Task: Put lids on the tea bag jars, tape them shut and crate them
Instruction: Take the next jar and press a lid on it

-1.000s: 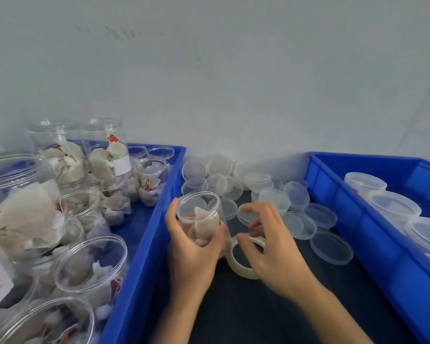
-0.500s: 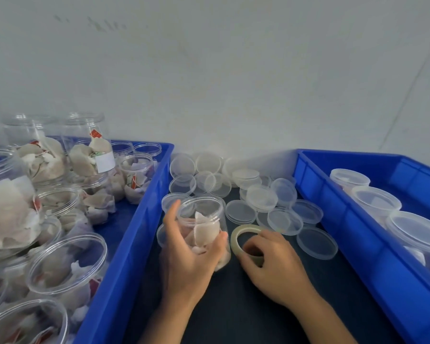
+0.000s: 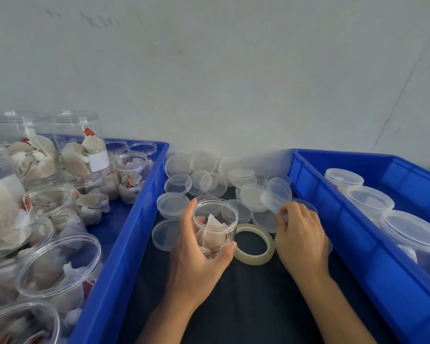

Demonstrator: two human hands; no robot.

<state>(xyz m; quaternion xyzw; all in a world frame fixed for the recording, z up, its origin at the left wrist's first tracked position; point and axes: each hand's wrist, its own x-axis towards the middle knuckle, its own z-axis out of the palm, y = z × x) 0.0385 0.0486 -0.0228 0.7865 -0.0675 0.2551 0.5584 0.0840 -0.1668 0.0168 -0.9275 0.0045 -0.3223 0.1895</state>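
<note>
My left hand (image 3: 196,259) grips a small clear jar (image 3: 215,225) with tea bags inside; it stands open-topped on the dark table. My right hand (image 3: 301,234) pinches a clear lid (image 3: 271,203) and lifts it from the pile of loose lids (image 3: 209,182) behind. A roll of clear tape (image 3: 255,244) lies flat between my hands, touching neither.
A blue crate (image 3: 124,244) on the left holds several open jars of tea bags (image 3: 60,266). A blue crate (image 3: 353,244) on the right holds lidded jars (image 3: 410,234). A pale wall rises right behind the lids.
My right hand let go of the tape roll, which now lies flat, and reached back to the lid pile to pick up a lid. The left hand kept holding the jar.
</note>
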